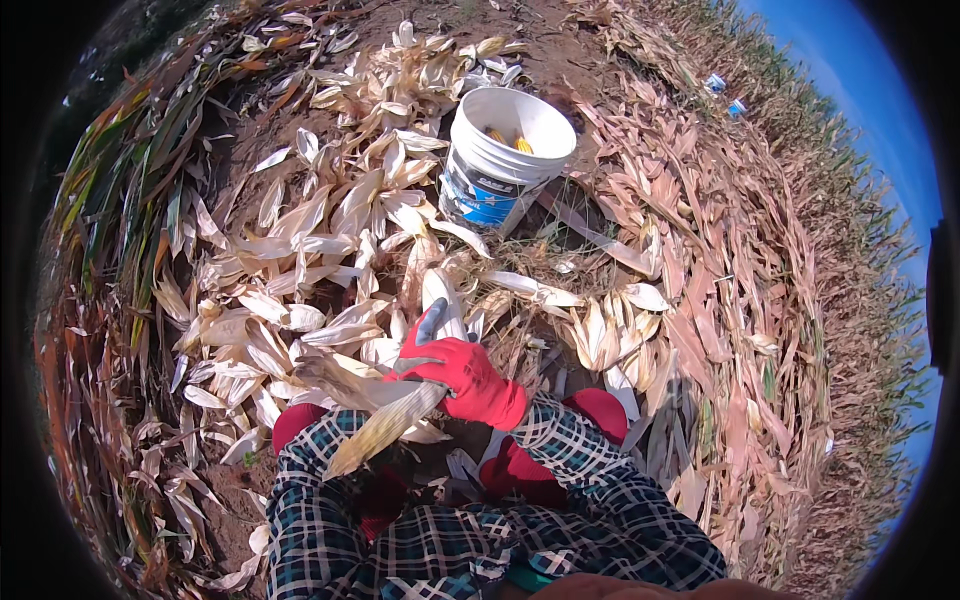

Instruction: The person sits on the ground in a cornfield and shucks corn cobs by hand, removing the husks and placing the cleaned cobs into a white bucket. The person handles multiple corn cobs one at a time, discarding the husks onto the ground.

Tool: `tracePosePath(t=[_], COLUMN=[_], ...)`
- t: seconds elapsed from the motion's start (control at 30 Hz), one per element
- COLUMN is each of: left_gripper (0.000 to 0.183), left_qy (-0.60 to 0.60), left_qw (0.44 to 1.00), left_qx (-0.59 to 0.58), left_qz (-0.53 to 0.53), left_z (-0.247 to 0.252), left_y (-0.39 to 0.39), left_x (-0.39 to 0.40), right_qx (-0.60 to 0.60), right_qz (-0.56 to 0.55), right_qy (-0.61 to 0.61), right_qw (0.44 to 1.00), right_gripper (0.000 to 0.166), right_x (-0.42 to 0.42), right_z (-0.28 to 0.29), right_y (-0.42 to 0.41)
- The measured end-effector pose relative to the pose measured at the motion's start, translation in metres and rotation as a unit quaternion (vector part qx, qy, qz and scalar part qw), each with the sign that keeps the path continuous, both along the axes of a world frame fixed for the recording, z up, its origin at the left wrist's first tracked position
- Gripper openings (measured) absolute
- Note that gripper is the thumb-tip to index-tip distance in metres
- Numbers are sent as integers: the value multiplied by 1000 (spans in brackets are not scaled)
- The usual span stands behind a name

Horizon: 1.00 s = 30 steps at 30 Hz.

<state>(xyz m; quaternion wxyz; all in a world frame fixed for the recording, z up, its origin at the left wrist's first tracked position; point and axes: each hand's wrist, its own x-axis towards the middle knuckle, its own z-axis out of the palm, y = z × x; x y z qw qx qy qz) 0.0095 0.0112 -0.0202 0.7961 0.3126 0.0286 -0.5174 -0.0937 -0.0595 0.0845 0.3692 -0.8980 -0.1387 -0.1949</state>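
Both hands wear red gloves with grey-coated fingers. My right hand (469, 379) is closed around dry corn husk leaves (386, 427), which hang down to the left. My left hand (418, 336) is mostly hidden behind the husk and my right hand; its raised grey thumb appears to press on an upright ear of corn in pale husk (441, 296). How much of the ear is bare cannot be seen. Beyond the hands a white plastic bucket (480, 161) with a blue label stands slightly tilted, and yellow corn cobs (523, 145) lie inside it.
Loose pale husks (330, 247) cover the ground to the left and ahead. Flattened dry corn stalks (720, 247) line the right side, and greener leaves (142, 187) the left. Two small white-and-blue containers (715, 83) are far off at the upper right. My knees are bent close beneath my hands.
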Motion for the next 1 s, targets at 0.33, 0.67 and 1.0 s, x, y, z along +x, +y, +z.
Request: tracePosePath(t=[0.33, 0.67, 1.0], left_gripper=[30, 45, 86], left_qy=[-297, 42, -3], left_qw=[929, 979, 934], left_qx=[-193, -192, -342], left_qz=[-107, -55, -100], left_z=[-13, 80, 89], left_y=[0, 6, 38], left_x=[-25, 3, 28], right_qx=[536, 829, 782], right_qz=[-79, 305, -268], right_qy=[178, 103, 5], right_qw=[821, 458, 563], right_gripper=[33, 47, 49], right_x=[-16, -12, 3], right_z=[-4, 17, -86], right_y=[1, 0, -81])
